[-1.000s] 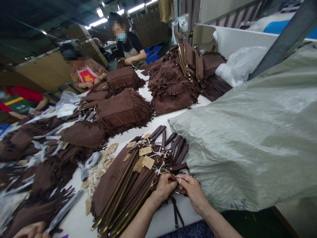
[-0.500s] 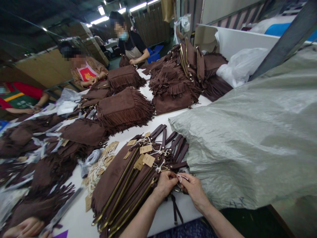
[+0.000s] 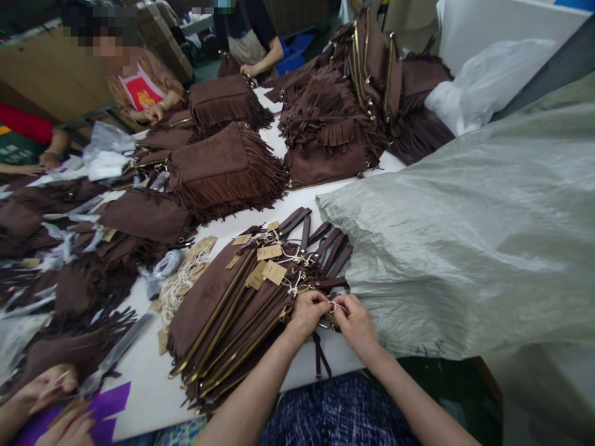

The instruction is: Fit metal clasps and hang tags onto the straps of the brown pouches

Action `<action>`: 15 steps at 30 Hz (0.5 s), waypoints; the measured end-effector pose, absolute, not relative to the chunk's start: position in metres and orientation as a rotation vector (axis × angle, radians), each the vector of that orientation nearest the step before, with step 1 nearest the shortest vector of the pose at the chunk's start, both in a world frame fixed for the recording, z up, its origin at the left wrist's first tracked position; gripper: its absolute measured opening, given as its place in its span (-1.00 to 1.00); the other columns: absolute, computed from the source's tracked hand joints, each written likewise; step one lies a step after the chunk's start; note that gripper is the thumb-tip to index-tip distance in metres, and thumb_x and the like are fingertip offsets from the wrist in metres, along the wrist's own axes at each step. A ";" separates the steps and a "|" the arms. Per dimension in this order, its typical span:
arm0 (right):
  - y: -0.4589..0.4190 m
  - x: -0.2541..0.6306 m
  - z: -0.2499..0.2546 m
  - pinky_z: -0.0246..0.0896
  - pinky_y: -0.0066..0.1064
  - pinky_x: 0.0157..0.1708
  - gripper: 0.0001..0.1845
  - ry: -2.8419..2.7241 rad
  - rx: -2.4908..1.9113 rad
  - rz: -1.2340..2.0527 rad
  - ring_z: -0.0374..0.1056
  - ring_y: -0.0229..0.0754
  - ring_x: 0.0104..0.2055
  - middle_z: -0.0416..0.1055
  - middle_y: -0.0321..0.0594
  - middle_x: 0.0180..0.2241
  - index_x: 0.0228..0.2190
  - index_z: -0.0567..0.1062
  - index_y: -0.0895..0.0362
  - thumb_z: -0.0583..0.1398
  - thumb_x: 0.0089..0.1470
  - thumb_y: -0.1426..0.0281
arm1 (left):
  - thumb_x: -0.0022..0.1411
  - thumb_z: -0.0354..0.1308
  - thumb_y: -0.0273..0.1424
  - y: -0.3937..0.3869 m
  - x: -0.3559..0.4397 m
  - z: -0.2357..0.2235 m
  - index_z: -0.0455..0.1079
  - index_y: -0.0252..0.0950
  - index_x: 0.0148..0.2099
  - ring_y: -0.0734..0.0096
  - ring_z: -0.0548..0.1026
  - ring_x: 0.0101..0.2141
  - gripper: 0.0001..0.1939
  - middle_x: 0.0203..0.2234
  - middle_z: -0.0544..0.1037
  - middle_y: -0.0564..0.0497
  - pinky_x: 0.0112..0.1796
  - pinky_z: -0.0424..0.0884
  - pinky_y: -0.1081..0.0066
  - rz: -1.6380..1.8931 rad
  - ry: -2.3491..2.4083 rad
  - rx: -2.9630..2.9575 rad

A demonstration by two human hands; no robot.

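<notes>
A fanned stack of flat brown suede pouches [image 3: 223, 310] with brass zippers lies at the table's near edge. Tan paper tags [image 3: 267, 269] on white strings sit at their zipper ends, beside dark brown straps [image 3: 325, 248]. My left hand [image 3: 309, 313] and my right hand [image 3: 353, 319] meet at the nearest pouch's zipper end. Both pinch a thin white string [image 3: 335, 306] between their fingertips. A dark strap [image 3: 320, 356] hangs off the table edge below my hands.
A big grey-green plastic sack [image 3: 465, 229] fills the right side. Fringed brown bags [image 3: 223, 170] and a taller heap [image 3: 344, 111] cover the white table [image 3: 149, 378]. Loose tags with strings [image 3: 183, 288] lie left of the pouches. Other people work along the left, one's hands [image 3: 51, 402] on purple paper.
The view has tilted down and nearer. My hands have stayed together at the zipper end, still working the white string. The co-worker's hands at lower left have come further into view.
</notes>
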State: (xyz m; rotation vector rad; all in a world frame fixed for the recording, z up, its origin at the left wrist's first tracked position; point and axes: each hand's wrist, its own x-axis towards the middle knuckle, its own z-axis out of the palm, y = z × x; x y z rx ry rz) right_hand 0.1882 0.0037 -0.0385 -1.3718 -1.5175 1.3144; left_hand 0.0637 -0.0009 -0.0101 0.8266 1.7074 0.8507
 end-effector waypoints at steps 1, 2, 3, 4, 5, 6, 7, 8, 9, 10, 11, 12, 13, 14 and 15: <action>0.004 0.189 -0.038 0.10 -0.35 -0.33 -0.88 -1.558 -1.362 1.302 0.24 -0.17 -0.39 0.31 -0.23 -0.47 -0.52 0.40 0.08 0.08 -0.07 0.35 | -0.26 0.16 -0.40 -0.001 0.064 -0.009 0.37 -0.34 -0.60 0.49 0.28 -0.52 -0.91 -0.65 0.38 0.10 -0.42 0.19 0.46 0.858 1.695 0.819; 0.004 0.191 -0.038 0.10 -0.36 -0.33 -0.88 -1.598 -1.350 1.297 0.24 -0.17 -0.39 0.31 -0.24 -0.47 -0.50 0.39 0.08 0.07 -0.05 0.36 | -0.26 0.16 -0.39 -0.001 0.064 -0.008 0.37 -0.34 -0.60 0.50 0.28 -0.52 -0.89 -0.64 0.38 0.10 -0.42 0.19 0.46 0.864 1.679 0.810; 0.005 0.192 -0.039 0.11 -0.36 -0.33 -0.88 -1.638 -1.336 1.298 0.25 -0.18 -0.38 0.32 -0.24 -0.45 -0.47 0.39 0.08 0.05 -0.03 0.37 | -0.26 0.16 -0.39 -0.001 0.065 -0.007 0.36 -0.34 -0.59 0.50 0.27 -0.52 -0.89 -0.65 0.38 0.10 -0.43 0.19 0.47 0.867 1.661 0.800; 0.005 0.194 -0.040 0.12 -0.37 -0.33 -0.87 -1.678 -1.325 1.302 0.25 -0.19 -0.37 0.33 -0.24 -0.43 -0.44 0.39 0.07 0.04 -0.02 0.39 | -0.26 0.15 -0.38 -0.001 0.065 -0.006 0.35 -0.34 -0.60 0.52 0.26 -0.54 -0.88 -0.66 0.36 0.10 -0.44 0.17 0.47 0.869 1.643 0.790; 0.005 0.196 -0.042 0.13 -0.38 -0.32 -0.85 -1.719 -1.318 1.304 0.26 -0.19 -0.36 0.34 -0.24 -0.41 -0.40 0.39 0.07 0.03 -0.03 0.42 | -0.26 0.14 -0.38 -0.001 0.065 -0.004 0.34 -0.35 -0.60 0.53 0.24 -0.56 -0.88 -0.68 0.35 0.11 -0.47 0.15 0.48 0.868 1.625 0.782; 0.005 0.198 -0.044 0.14 -0.39 -0.32 -0.81 -1.760 -1.319 1.302 0.27 -0.20 -0.35 0.35 -0.24 -0.39 -0.37 0.39 0.07 0.02 -0.05 0.47 | -0.26 0.13 -0.38 -0.002 0.064 -0.002 0.33 -0.35 -0.60 0.54 0.22 -0.58 -0.88 -0.70 0.34 0.11 -0.49 0.13 0.49 0.866 1.608 0.776; 0.005 0.200 -0.047 0.14 -0.39 -0.33 -0.77 -1.802 -1.327 1.296 0.27 -0.20 -0.35 0.35 -0.24 -0.38 -0.36 0.39 0.07 0.02 -0.08 0.50 | -0.25 0.11 -0.38 -0.002 0.064 -0.001 0.32 -0.34 -0.60 0.55 0.20 -0.60 -0.88 -0.71 0.34 0.11 -0.52 0.10 0.49 0.862 1.592 0.769; 0.004 0.202 -0.050 0.15 -0.40 -0.33 -0.74 -1.846 -1.337 1.285 0.28 -0.20 -0.35 0.35 -0.24 -0.38 -0.35 0.39 0.08 0.02 -0.12 0.53 | -0.24 0.10 -0.37 -0.002 0.064 0.000 0.31 -0.34 -0.60 0.56 0.19 -0.62 -0.88 -0.72 0.35 0.10 -0.53 0.08 0.50 0.858 1.576 0.764; 0.003 0.203 -0.053 0.16 -0.40 -0.34 -0.71 -1.892 -1.344 1.273 0.29 -0.20 -0.36 0.35 -0.24 -0.38 -0.33 0.39 0.08 0.02 -0.14 0.55 | -0.24 0.09 -0.37 -0.002 0.064 0.002 0.30 -0.34 -0.59 0.57 0.18 -0.63 -0.88 -0.72 0.36 0.10 -0.54 0.07 0.50 0.854 1.563 0.757; 0.001 0.203 -0.055 0.17 -0.40 -0.35 -0.68 -1.938 -1.347 1.257 0.29 -0.20 -0.36 0.35 -0.25 -0.37 -0.31 0.39 0.08 0.03 -0.16 0.57 | -0.23 0.09 -0.36 -0.002 0.063 0.003 0.30 -0.34 -0.58 0.57 0.17 -0.64 -0.87 -0.72 0.37 0.09 -0.55 0.06 0.50 0.852 1.551 0.750; 0.000 0.203 -0.057 0.18 -0.41 -0.35 -0.65 -1.983 -1.345 1.237 0.30 -0.21 -0.36 0.35 -0.25 -0.35 -0.28 0.38 0.07 0.04 -0.17 0.57 | -0.23 0.09 -0.35 -0.002 0.063 0.004 0.29 -0.33 -0.57 0.57 0.17 -0.65 -0.86 -0.72 0.37 0.10 -0.55 0.05 0.51 0.853 1.542 0.741; -0.002 0.203 -0.059 0.19 -0.42 -0.35 -0.62 -2.024 -1.343 1.211 0.31 -0.21 -0.34 0.35 -0.24 -0.32 -0.25 0.37 0.07 0.05 -0.17 0.58 | -0.22 0.10 -0.34 -0.003 0.063 0.005 0.29 -0.33 -0.57 0.58 0.16 -0.65 -0.85 -0.73 0.35 0.11 -0.55 0.04 0.51 0.858 1.534 0.732; -0.004 0.202 -0.060 0.20 -0.42 -0.34 -0.60 -2.062 -1.342 1.176 0.32 -0.20 -0.31 0.35 -0.24 -0.28 -0.22 0.35 0.06 0.06 -0.17 0.58 | -0.22 0.11 -0.33 -0.003 0.062 0.006 0.29 -0.34 -0.57 0.59 0.14 -0.65 -0.84 -0.74 0.32 0.13 -0.55 0.02 0.51 0.865 1.527 0.723; -0.005 0.200 -0.061 0.21 -0.42 -0.34 -0.58 -2.096 -1.347 1.134 0.33 -0.19 -0.28 0.35 -0.23 -0.26 -0.19 0.33 0.06 0.07 -0.16 0.58 | -0.22 0.12 -0.32 -0.003 0.062 0.008 0.30 -0.34 -0.58 0.59 0.13 -0.64 -0.83 -0.75 0.29 0.14 -0.55 0.02 0.52 0.875 1.519 0.714; -0.007 0.199 -0.062 0.22 -0.42 -0.35 -0.57 -2.125 -1.357 1.089 0.34 -0.18 -0.27 0.34 -0.21 -0.23 -0.16 0.32 0.06 0.07 -0.15 0.58 | -0.22 0.13 -0.32 -0.003 0.062 0.010 0.30 -0.34 -0.58 0.60 0.12 -0.64 -0.83 -0.75 0.27 0.15 -0.55 0.01 0.52 0.887 1.511 0.703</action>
